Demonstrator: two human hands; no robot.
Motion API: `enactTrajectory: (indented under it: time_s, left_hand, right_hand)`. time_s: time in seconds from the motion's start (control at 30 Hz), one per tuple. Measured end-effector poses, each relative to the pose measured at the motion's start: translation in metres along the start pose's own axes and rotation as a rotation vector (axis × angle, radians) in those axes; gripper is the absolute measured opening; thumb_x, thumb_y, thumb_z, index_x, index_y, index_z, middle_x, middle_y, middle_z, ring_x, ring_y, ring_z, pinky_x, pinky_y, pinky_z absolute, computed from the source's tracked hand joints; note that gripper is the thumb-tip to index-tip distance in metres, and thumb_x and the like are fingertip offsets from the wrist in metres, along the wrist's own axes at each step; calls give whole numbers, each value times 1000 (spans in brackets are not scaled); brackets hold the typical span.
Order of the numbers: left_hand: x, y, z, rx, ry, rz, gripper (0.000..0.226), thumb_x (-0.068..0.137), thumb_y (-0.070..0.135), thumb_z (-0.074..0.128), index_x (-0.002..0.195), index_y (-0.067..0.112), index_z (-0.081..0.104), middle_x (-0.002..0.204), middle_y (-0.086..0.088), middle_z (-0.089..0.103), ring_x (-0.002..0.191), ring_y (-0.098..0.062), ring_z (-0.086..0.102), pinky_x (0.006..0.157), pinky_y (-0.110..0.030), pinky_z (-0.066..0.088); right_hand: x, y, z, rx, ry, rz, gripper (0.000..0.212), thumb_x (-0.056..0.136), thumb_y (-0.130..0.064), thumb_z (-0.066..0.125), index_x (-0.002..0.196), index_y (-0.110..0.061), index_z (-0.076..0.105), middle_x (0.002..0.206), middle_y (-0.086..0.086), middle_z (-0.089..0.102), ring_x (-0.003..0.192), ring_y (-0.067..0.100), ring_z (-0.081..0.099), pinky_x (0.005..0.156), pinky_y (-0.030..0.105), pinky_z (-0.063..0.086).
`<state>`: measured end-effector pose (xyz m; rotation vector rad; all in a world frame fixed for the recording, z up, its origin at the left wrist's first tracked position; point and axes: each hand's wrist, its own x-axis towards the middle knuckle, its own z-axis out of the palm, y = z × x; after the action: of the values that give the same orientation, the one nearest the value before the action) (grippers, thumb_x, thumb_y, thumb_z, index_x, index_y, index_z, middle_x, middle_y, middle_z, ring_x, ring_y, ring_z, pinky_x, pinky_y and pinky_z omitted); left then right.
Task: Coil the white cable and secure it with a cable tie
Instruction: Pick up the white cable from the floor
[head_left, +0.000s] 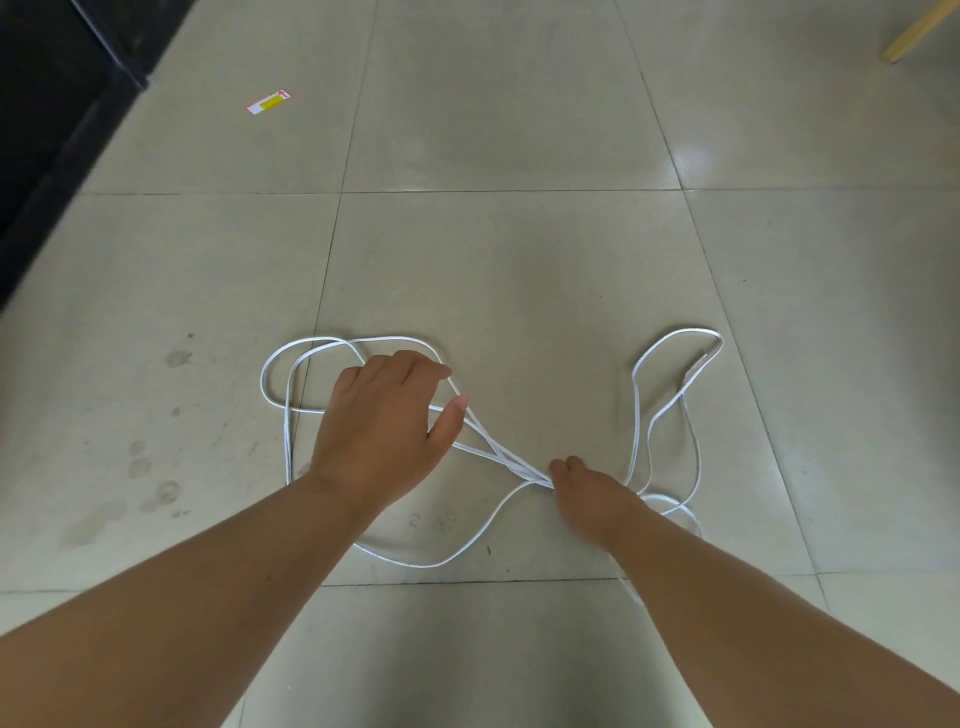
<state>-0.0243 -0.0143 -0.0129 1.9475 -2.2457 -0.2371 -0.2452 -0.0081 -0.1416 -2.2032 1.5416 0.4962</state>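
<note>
The right hand (587, 501) has its fingertips bunched together and pinches the cable (501, 456) at the spot where several strands meet; the hand is a little blurred, so which fingers do the pinching cannot be told. From that pinch the strands run straight up and to the left, crossing one another on the way, to the left hand (384, 421); this hand is held palm down, its fingers curled over the strands and its thumb stuck out straight beside them; the strands pass between thumb and fingers, but the fingertips are hidden, so whether they clasp the cable cannot be told.

Beyond the left hand the cable spreads into two wide loops lying flat on the floor (519, 130), one inside the other, reaching out to the left of the wrist; one strand drops straight down from them and goes under the left forearm. Below the two hands a single strand sags in a long curve between the forearms. To the right of the right hand more strands rise to a tall narrow loop; a thicker bit shows near its top, too blurred to make out; a small turn of cable lies just beside the right wrist.

The floor is pale glossy tile with dark grout lines; faint smudges mark it at the left. Well apart from the cable, a small white, yellow and red label (267, 101) lies up left; a dark wall base (47, 130) runs along the left edge; a pale wooden leg (919, 31) shows at the top right corner.
</note>
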Motion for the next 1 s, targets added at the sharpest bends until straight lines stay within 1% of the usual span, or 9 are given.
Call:
enactTrajectory:
  time_s: [0.13, 0.3, 0.4, 0.47, 0.53, 0.57, 0.7, 0.8, 1.0]
  left_hand:
    - [3, 2, -5, -9, 15, 1, 66, 81, 56, 18, 115, 19, 61, 113, 1, 63, 107, -23, 56, 92, -37, 35]
    - [8, 2, -16, -6, 33, 7, 61, 83, 52, 21, 113, 17, 61, 107, -3, 65, 101, -27, 59, 87, -39, 40]
    - [13, 1, -26, 39, 78, 22, 52, 86, 47, 28, 106, 15, 64, 99, -4, 67, 91, -29, 63, 80, -38, 44]
    - [18, 2, -38, 64, 81, 16, 50, 86, 45, 28, 104, 16, 65, 97, -3, 68, 88, -29, 63, 79, -38, 45]
    - [25, 4, -54, 60, 78, 10, 52, 86, 45, 27, 105, 16, 65, 97, -3, 68, 89, -29, 63, 80, -38, 44]
    - [28, 5, -64, 62, 85, 8, 53, 86, 45, 26, 104, 16, 66, 96, -4, 68, 88, -29, 63, 80, -38, 44]
    - [43, 14, -124, 80, 79, 2, 55, 86, 45, 24, 104, 14, 66, 94, -5, 68, 85, -30, 63, 76, -37, 45]
    - [53, 28, -189, 88, 92, -5, 58, 85, 45, 21, 103, 14, 66, 93, -6, 68, 85, -31, 63, 75, -37, 44]
    - [84, 79, -348, 117, 157, 28, 64, 83, 47, 12, 99, 16, 66, 87, -6, 68, 82, -31, 62, 73, -36, 42]
  right_hand:
    - [0, 2, -13, 136, -72, 65, 33, 96, -9, 26, 127, -4, 34, 119, 18, 55, 109, 33, 56, 88, 37, 42]
    - [-3, 1, -43, 44, 74, 51, 28, 97, -11, 28, 121, -5, 39, 110, 15, 59, 100, 32, 60, 79, 36, 44]
    - [-4, -1, -66, -62, 174, 27, 26, 98, -17, 30, 121, -9, 41, 106, 11, 61, 95, 30, 62, 67, 33, 38]
    - [-6, -6, -87, -111, 293, 13, 21, 94, -19, 45, 113, -10, 49, 93, 10, 64, 81, 30, 66, 58, 32, 36]
    - [-11, -12, -118, -187, 375, 23, 25, 72, -17, 73, 92, -11, 59, 66, 6, 62, 52, 24, 63, 42, 27, 36]
    - [-11, -14, -130, -202, 395, 35, 27, 67, -14, 74, 89, -11, 60, 63, 6, 61, 48, 24, 62, 41, 24, 35]
    - [-38, -23, -205, -179, 445, 44, 23, 71, -7, 70, 90, -10, 57, 65, 7, 62, 51, 25, 64, 43, 25, 37]
    - [-69, -22, -271, -131, 362, 67, 22, 92, -8, 38, 112, -12, 46, 91, 8, 59, 85, 30, 65, 60, 30, 36]
    - [-145, -13, -432, -108, 356, 127, 24, 91, -4, 36, 111, -11, 45, 80, 2, 48, 72, 28, 50, 61, 29, 34]
